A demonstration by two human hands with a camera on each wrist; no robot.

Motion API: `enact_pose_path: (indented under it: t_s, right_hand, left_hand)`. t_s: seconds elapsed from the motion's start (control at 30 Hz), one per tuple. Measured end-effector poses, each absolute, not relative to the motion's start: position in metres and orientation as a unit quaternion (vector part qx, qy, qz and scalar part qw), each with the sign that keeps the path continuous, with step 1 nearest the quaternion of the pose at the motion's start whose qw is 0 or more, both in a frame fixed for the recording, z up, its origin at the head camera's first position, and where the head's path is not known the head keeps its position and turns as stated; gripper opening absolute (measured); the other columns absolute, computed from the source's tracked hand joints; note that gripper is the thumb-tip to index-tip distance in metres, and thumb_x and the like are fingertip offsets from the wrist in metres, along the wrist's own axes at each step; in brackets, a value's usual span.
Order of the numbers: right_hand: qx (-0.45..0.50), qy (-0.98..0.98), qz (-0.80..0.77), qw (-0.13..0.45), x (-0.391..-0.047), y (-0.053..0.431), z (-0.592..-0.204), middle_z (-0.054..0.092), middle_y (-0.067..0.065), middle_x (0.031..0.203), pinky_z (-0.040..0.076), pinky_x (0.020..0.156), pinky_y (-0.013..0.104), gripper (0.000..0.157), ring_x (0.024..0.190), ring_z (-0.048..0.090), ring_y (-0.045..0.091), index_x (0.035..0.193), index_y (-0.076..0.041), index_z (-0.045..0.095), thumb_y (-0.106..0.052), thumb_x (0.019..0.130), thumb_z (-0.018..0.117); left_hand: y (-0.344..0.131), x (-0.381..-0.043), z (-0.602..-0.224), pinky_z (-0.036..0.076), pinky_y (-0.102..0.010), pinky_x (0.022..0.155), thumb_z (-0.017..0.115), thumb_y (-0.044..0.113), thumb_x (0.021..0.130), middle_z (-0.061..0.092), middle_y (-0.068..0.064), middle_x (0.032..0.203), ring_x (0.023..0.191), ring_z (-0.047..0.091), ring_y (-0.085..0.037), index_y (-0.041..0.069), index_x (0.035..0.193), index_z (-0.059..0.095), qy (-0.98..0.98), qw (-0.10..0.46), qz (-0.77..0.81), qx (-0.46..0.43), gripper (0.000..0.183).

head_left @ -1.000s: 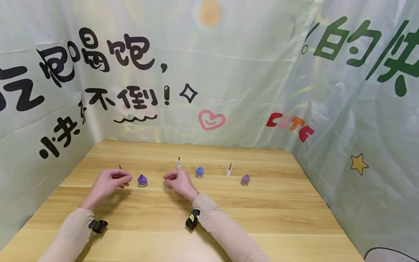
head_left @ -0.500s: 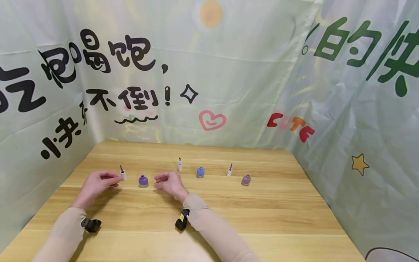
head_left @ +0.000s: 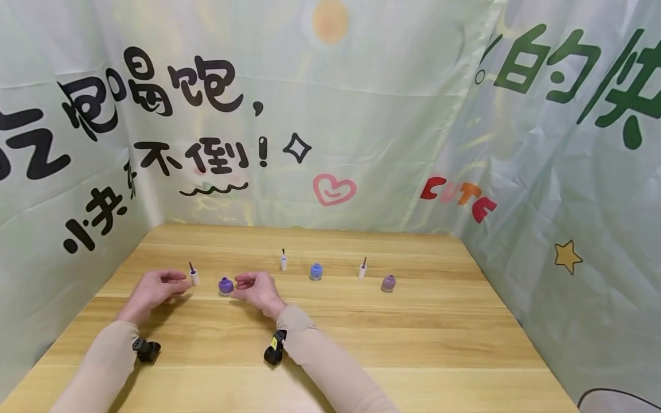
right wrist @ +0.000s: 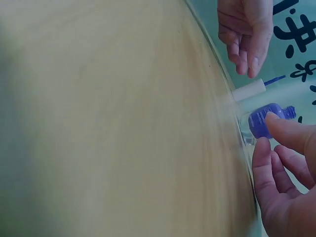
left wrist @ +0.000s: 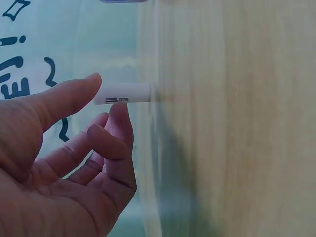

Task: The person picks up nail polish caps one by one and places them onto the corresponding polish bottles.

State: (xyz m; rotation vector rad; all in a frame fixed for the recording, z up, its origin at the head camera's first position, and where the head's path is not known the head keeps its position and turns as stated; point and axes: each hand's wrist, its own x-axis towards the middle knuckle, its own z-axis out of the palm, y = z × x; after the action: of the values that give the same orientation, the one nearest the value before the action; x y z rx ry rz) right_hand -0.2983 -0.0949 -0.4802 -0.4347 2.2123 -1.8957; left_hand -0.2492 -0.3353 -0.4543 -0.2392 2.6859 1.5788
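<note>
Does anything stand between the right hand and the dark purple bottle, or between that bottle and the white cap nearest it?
Nothing visible does. The right hand is close beside the dark purple bottle; only tabletop shows between bottle and white cap, and the left hand is on the cap's far side.

Light-wood desk [head_left: 423, 344] is bounded at left, back and right by creased, pale green fabric walls [head_left: 392, 126]. Black characters [head_left: 214, 156] are printed left and back, green characters [head_left: 523, 61] right; a pink heart [head_left: 334, 190], "CUTE" lettering [head_left: 458, 198] and a yellow star [head_left: 567, 258] are also seen.
</note>
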Motion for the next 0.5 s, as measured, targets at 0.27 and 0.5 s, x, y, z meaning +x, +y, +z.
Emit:
enact_pose_path:
  t_s: [0.27,0.5]
  right_hand:
    - [-0.132,0.761,-0.627,0.104,-0.298,-0.105,-0.478,0.064,-0.003,0.079,0.049,0.062,0.019,0.037,0.072,0.059,0.008,0.099,-0.003,0.068,0.002,0.064,0.078]
    - [-0.135,0.769,-0.616,0.107,-0.299,-0.109,-0.475,0.066,-0.004,0.079,0.049,0.058,0.021,0.034,0.07,0.06,0.008,0.098,-0.008,0.069,0.0,0.066,0.078]
  left_hand:
    - [-0.334,-0.258,-0.458,0.045,-0.035,0.064,0.069,0.034,0.079,0.059,-0.014,0.107,0.089,0.055,-0.022,-0.003,0.121,0.05,0.868,0.012,0.484,-0.109,0.059]
    - [-0.334,-0.265,-0.459,0.043,-0.031,0.065,0.068,0.036,0.08,0.052,-0.021,0.117,0.094,0.049,-0.026,-0.003,0.123,0.048,0.879,0.017,0.469,-0.09,0.061]
